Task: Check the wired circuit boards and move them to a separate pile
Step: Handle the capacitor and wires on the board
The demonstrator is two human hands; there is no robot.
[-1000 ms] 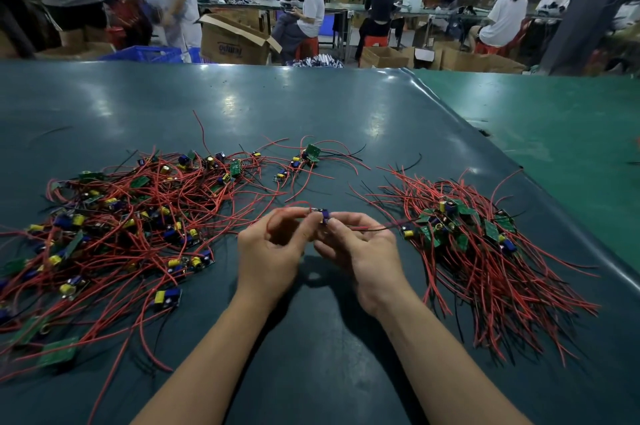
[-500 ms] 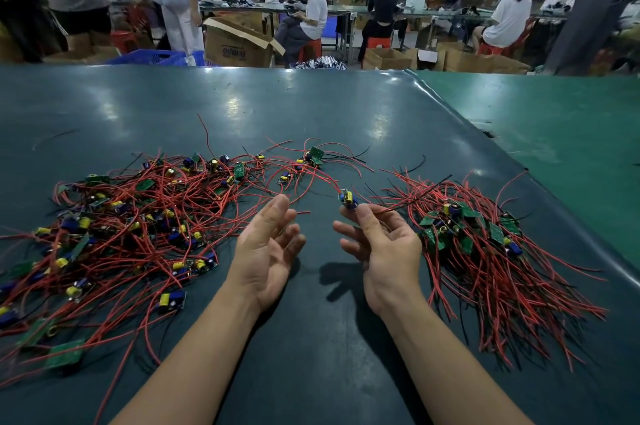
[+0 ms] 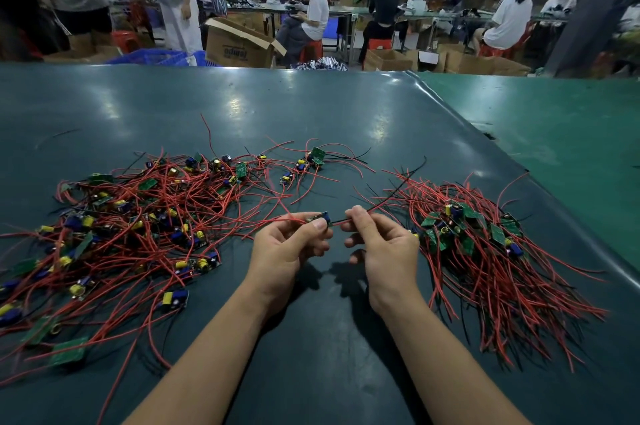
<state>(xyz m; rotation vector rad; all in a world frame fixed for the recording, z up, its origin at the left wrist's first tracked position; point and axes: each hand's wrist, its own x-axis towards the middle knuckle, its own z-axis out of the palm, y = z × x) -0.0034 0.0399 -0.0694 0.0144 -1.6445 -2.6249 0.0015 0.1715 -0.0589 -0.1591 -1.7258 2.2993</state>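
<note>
Held board point(image 3: 323, 218) mostly behind fingertips point(image 3: 319, 224)

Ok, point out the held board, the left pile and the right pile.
held board point(image 3: 325, 218), head view, its blue component.
left pile point(image 3: 138, 227), head view, tangled middle.
right pile point(image 3: 485, 244), head view, red wires.

Left pile point(image 3: 114, 234) cut by frame edge

One small circuit board point(image 3: 323, 218) with red and black leads is held up between two heaps. The loose, sprawling unsorted pile point(image 3: 138, 227) lies left; the tighter sorted pile point(image 3: 485, 244) lies right, wires fanned toward the near edge.
</note>
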